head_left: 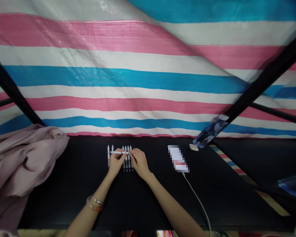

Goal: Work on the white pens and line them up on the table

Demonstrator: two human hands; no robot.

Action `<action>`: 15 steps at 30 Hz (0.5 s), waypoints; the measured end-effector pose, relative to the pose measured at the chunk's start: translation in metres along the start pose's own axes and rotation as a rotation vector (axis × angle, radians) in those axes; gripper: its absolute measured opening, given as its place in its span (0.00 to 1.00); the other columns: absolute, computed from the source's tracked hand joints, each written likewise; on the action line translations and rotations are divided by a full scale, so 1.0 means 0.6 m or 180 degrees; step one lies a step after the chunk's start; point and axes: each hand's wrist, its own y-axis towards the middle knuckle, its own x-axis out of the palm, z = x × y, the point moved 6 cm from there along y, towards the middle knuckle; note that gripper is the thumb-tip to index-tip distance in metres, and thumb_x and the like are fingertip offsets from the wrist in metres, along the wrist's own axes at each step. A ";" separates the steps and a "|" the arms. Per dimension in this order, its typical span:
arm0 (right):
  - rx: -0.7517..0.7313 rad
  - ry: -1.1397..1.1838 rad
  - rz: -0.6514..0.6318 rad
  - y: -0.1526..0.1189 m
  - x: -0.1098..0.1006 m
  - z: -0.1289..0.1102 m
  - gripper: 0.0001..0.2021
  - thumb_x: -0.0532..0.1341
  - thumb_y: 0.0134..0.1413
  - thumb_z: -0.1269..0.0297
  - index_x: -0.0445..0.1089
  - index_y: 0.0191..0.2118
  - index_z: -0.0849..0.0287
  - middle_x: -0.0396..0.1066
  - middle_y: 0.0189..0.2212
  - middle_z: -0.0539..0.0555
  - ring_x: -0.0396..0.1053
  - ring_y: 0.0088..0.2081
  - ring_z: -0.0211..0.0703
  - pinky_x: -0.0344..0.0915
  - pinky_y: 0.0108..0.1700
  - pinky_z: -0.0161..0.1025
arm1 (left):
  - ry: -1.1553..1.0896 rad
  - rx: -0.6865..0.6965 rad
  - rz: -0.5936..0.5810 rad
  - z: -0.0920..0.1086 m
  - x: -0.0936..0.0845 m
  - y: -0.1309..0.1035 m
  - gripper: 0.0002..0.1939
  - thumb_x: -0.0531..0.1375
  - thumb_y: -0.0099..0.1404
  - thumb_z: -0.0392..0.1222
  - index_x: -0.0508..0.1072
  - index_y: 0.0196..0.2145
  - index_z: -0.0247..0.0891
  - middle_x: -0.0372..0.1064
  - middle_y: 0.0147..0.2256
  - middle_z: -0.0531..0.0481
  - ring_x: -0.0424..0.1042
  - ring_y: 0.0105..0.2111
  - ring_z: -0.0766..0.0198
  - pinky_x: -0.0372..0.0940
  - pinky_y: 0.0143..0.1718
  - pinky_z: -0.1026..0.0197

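Two bangles point(95, 202), one silver and one translucent amber, are worn on the left wrist. Both forearms are bare; no sleeves are seen.

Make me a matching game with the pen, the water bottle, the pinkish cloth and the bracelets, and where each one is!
Things:
1. pen
2. water bottle
3. pinkish cloth
4. bracelets

Places:
A. heaped at the table's left end
B. on the left wrist
C. held crosswise by both hands over a row of pens
D. leaning against the striped sheet, right of the hands

Pairs: 1-C, 2-D, 3-A, 4-B
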 end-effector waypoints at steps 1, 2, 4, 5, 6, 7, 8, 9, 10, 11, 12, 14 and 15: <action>0.0018 -0.0019 -0.0015 0.000 0.002 0.000 0.15 0.48 0.61 0.66 0.67 0.48 0.58 0.71 0.42 0.56 0.62 0.49 0.44 0.58 0.49 0.43 | -0.0027 -0.0046 0.0010 -0.001 -0.002 0.001 0.10 0.60 0.52 0.45 0.70 0.27 0.35 0.68 0.25 0.51 0.68 0.28 0.65 0.63 0.35 0.63; 0.0043 -0.0041 -0.0019 -0.001 0.004 0.001 0.15 0.48 0.61 0.66 0.67 0.47 0.58 0.71 0.41 0.56 0.62 0.49 0.45 0.58 0.48 0.43 | -0.0054 -0.0096 0.0052 -0.003 -0.005 0.002 0.10 0.59 0.54 0.46 0.70 0.27 0.35 0.68 0.25 0.51 0.68 0.28 0.65 0.63 0.35 0.63; 0.0091 -0.0087 -0.0007 -0.001 0.006 0.003 0.14 0.48 0.61 0.67 0.68 0.46 0.58 0.71 0.40 0.56 0.63 0.48 0.45 0.58 0.48 0.43 | -0.0062 -0.0156 0.0224 -0.006 -0.015 0.005 0.13 0.56 0.56 0.48 0.71 0.26 0.34 0.68 0.23 0.51 0.68 0.27 0.65 0.63 0.35 0.62; 0.0106 -0.0103 0.0016 -0.002 0.006 0.005 0.14 0.48 0.60 0.67 0.68 0.46 0.58 0.71 0.40 0.56 0.63 0.48 0.45 0.58 0.48 0.44 | -0.0039 -0.0157 0.0317 -0.006 -0.021 0.006 0.14 0.56 0.57 0.49 0.71 0.26 0.34 0.68 0.23 0.51 0.68 0.27 0.65 0.62 0.35 0.62; 0.0115 -0.0113 0.0050 -0.002 0.005 0.006 0.14 0.48 0.60 0.67 0.68 0.45 0.58 0.71 0.40 0.56 0.63 0.48 0.45 0.58 0.48 0.44 | 0.0008 -0.0148 0.0397 -0.007 -0.027 0.008 0.15 0.55 0.57 0.50 0.70 0.25 0.34 0.67 0.22 0.51 0.67 0.26 0.64 0.62 0.34 0.62; 0.0118 -0.0119 0.0094 -0.002 0.003 0.008 0.14 0.49 0.60 0.66 0.69 0.45 0.57 0.72 0.40 0.56 0.63 0.48 0.45 0.58 0.48 0.45 | 0.0090 -0.0131 0.0458 -0.006 -0.032 0.010 0.16 0.55 0.57 0.51 0.70 0.24 0.34 0.67 0.22 0.51 0.67 0.26 0.65 0.62 0.33 0.62; 0.0119 -0.0123 0.0142 -0.003 0.002 0.010 0.13 0.49 0.60 0.66 0.69 0.45 0.57 0.72 0.39 0.55 0.64 0.48 0.45 0.58 0.48 0.45 | 0.0207 -0.0100 0.0502 -0.006 -0.038 0.011 0.17 0.54 0.58 0.52 0.69 0.23 0.35 0.66 0.21 0.52 0.66 0.25 0.65 0.61 0.31 0.63; 0.0121 -0.0125 0.0191 -0.003 0.000 0.013 0.13 0.50 0.60 0.66 0.69 0.44 0.57 0.72 0.39 0.55 0.64 0.48 0.45 0.58 0.48 0.45 | 0.0358 -0.0055 0.0536 -0.004 -0.043 0.012 0.18 0.54 0.58 0.53 0.68 0.21 0.35 0.64 0.20 0.52 0.65 0.24 0.66 0.60 0.29 0.64; 0.0125 -0.0126 0.0236 -0.004 -0.002 0.015 0.12 0.51 0.59 0.66 0.70 0.44 0.56 0.72 0.40 0.55 0.64 0.48 0.45 0.58 0.48 0.46 | 0.0555 -0.0004 0.0557 -0.003 -0.047 0.012 0.19 0.53 0.59 0.53 0.67 0.20 0.35 0.62 0.19 0.53 0.63 0.23 0.67 0.58 0.28 0.65; 0.0134 -0.0125 0.0277 -0.005 -0.004 0.017 0.12 0.51 0.59 0.66 0.70 0.43 0.56 0.72 0.40 0.55 0.64 0.48 0.45 0.58 0.48 0.46 | 0.0802 0.0072 0.0553 0.000 -0.050 0.011 0.20 0.52 0.60 0.53 0.66 0.19 0.36 0.60 0.18 0.54 0.61 0.21 0.68 0.57 0.26 0.65; 0.0147 -0.0121 0.0317 -0.006 -0.006 0.020 0.12 0.52 0.59 0.66 0.70 0.43 0.56 0.72 0.40 0.54 0.64 0.48 0.46 0.58 0.48 0.46 | 0.1097 0.0179 0.0530 0.005 -0.052 0.010 0.21 0.51 0.61 0.53 0.65 0.19 0.36 0.59 0.17 0.55 0.60 0.21 0.68 0.55 0.26 0.65; 0.0167 -0.0102 0.0383 -0.009 -0.007 0.024 0.11 0.52 0.58 0.66 0.70 0.42 0.55 0.72 0.40 0.54 0.65 0.47 0.46 0.58 0.48 0.47 | 0.1833 0.0497 0.0297 0.016 -0.044 0.006 0.20 0.50 0.63 0.51 0.66 0.19 0.37 0.60 0.18 0.54 0.60 0.22 0.67 0.55 0.29 0.63; 0.0168 -0.0090 0.0406 -0.010 -0.007 0.026 0.11 0.52 0.58 0.66 0.71 0.41 0.55 0.73 0.40 0.54 0.65 0.47 0.46 0.58 0.48 0.47 | 0.2226 0.0729 0.0160 0.022 -0.037 0.003 0.19 0.50 0.63 0.50 0.66 0.20 0.37 0.63 0.20 0.53 0.62 0.24 0.66 0.55 0.32 0.62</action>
